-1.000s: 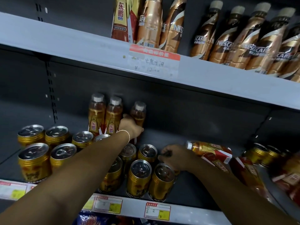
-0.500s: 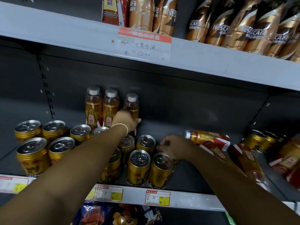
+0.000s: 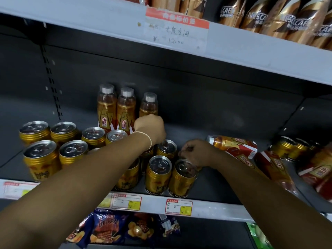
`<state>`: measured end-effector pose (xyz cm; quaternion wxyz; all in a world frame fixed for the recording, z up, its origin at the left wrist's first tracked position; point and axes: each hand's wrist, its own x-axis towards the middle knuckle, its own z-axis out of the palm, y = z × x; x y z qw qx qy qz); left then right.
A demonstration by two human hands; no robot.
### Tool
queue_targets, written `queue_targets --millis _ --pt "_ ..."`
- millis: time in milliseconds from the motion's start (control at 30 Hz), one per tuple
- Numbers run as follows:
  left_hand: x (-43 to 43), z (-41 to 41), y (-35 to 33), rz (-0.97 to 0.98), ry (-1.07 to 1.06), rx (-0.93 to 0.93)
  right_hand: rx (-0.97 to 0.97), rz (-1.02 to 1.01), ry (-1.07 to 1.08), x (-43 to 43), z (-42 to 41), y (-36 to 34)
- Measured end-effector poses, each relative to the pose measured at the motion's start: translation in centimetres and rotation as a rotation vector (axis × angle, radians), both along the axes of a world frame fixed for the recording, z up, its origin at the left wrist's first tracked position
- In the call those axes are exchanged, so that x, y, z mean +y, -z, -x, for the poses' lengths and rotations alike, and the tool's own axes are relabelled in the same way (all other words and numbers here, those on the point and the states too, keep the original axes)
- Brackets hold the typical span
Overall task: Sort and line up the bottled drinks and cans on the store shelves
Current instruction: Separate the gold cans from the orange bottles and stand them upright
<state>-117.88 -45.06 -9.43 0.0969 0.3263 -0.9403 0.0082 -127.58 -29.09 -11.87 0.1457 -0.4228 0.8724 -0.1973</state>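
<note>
The left hand (image 3: 150, 130) reached to the back of the middle shelf (image 3: 212, 186). Its fingers were curled round the lower body of the third bottle (image 3: 148, 105), the rightmost of three upright amber bottles. The fingertips were hidden behind the hand. The first bottle (image 3: 106, 105) and second bottle (image 3: 126, 109) stood just left of those fingers, touching one another. A thin bracelet (image 3: 146, 139) circled the left wrist.

The right hand (image 3: 197, 153) hovered low over the shelf, knuckles up. Its fingers (image 3: 185, 150) were curled inward with the tips drawn together; whether they pinched anything could not be determined. Directly below these fingers stood the front right can (image 3: 182, 177), and just left of them stood the rear can (image 3: 167, 148). The centre can (image 3: 158, 174) stood beside the front right can.

Left of the left fingers, a group of gold cans (image 3: 52, 141) stood upright in two uneven rows. Right of the right fingers, two fallen bottles (image 3: 233, 145) lay on their sides, with further cans (image 3: 291, 148) beyond them.

Above both hands, the upper shelf (image 3: 251, 51) carried coffee bottles (image 3: 291, 22) and a handwritten price tag (image 3: 177, 31).
</note>
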Motion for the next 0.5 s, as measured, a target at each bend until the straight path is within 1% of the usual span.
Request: queue_targets --millis 100,267,400,500 --pt "1.4 -0.4 -0.6 -0.032 0.05 0.018 0.013 0.065 0.044 0.3 0.0 0.1" --pt "3.8 -1.2 -2.0 -0.081 0.188 0.022 0.151 0.144 0.119 2.3 0.3 -0.2" --pt "6.9 -0.9 -3.2 -0.14 0.277 0.055 0.145 0.297 0.175 6.0 1.3 -3.1" --pt "10.6 0.1 -4.0 -0.169 0.334 0.071 0.153 0.368 0.22 9.5 2.5 -5.7"
